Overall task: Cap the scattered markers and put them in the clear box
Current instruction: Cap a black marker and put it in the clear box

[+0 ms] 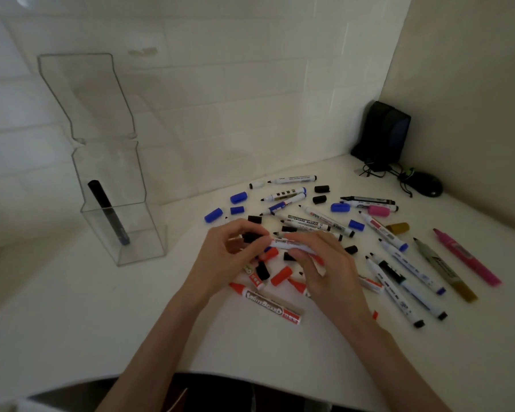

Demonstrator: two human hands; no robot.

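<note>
White-barrelled marker (281,243) is being held between your hands: your right hand (324,264) is gripping its barrel, your left hand (225,252) is pinching its end.

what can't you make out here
- Head view, marker: both ends, and whether it is capped, hidden by the left hand and right hand.
- Head view, caps beneath the hands: partly covered, count unclear.
- Head view, black marker in the box: label too small and blurred.
</note>
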